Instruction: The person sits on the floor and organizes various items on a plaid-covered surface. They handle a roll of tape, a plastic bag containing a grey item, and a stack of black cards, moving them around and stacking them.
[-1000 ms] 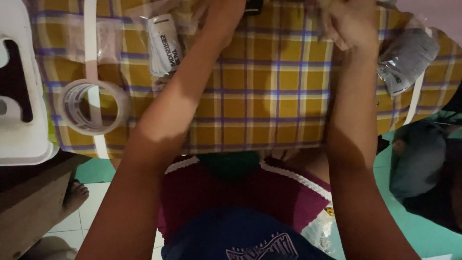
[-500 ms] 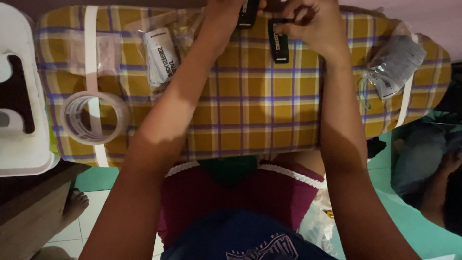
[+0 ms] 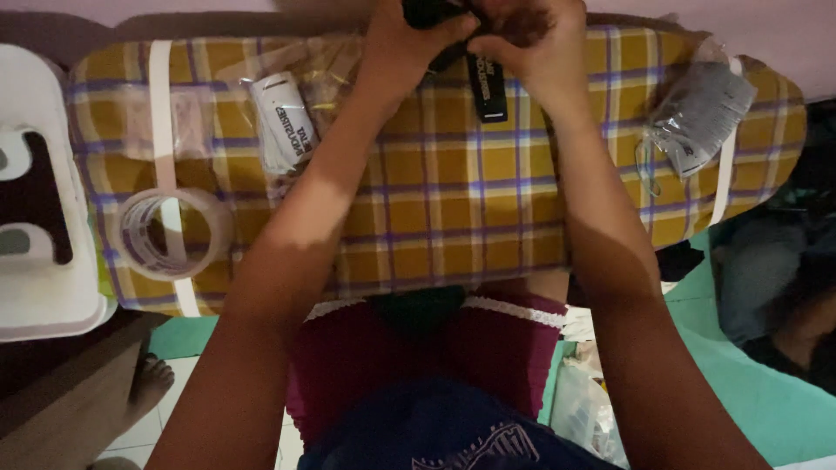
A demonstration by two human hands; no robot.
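My left hand [image 3: 409, 43] and my right hand [image 3: 535, 39] meet at the far edge of a board covered in yellow checked cloth [image 3: 453, 209]. Together they grip a small black object [image 3: 431, 13], partly cut off by the top of the view. A black strap-like tag [image 3: 488, 87] hangs down from my right hand onto the cloth. What the black object is cannot be made out.
On the cloth lie a roll of clear tape [image 3: 170, 231] at the left, a white cylindrical packet [image 3: 283, 122] in clear plastic, and a clear bag of grey parts [image 3: 697, 122] at the right. A white plastic stool [image 3: 39, 200] stands at the far left.
The view has dropped, so the hands now sit lower in the frame. Both hands have closed in together on the black object, and the black tag hangs from the right hand.
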